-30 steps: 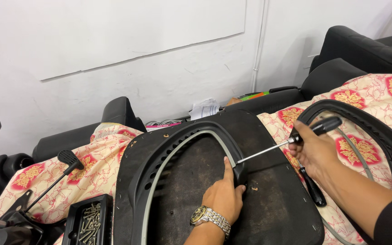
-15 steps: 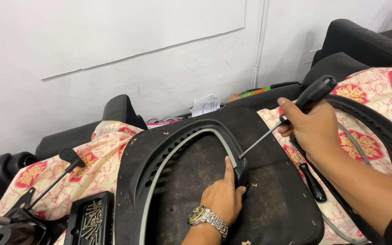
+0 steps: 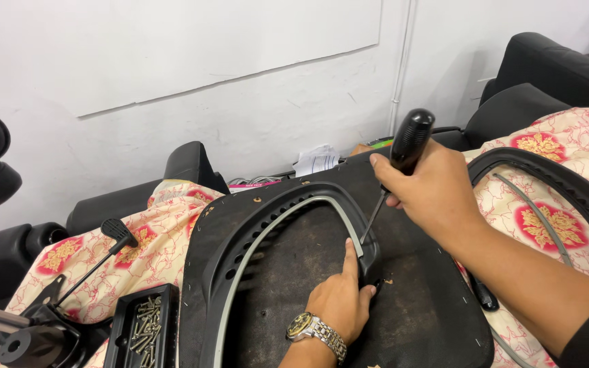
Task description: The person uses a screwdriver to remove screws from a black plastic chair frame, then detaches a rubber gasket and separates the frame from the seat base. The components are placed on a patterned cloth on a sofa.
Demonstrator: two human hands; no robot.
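R hand (image 3: 431, 187) gripped a black-handled screwdriver (image 3: 403, 153), held steeply, tip down at the grey strip (image 3: 267, 228) running inside the black curved frame (image 3: 230, 238). L hand (image 3: 339, 300), w/ wristwatch (image 3: 316, 330), lay on the dark seat panel (image 3: 424, 300), index finger pressed along the frame next to the tip. Black tray of screws (image 3: 146, 324) sat at lower left, beside a lever mechanism (image 3: 69, 293). Floral cloth (image 3: 151, 232) underneath.

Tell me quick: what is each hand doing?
Left hand: empty, forefinger pressing the grey strip.
Right hand: closed on the screwdriver.
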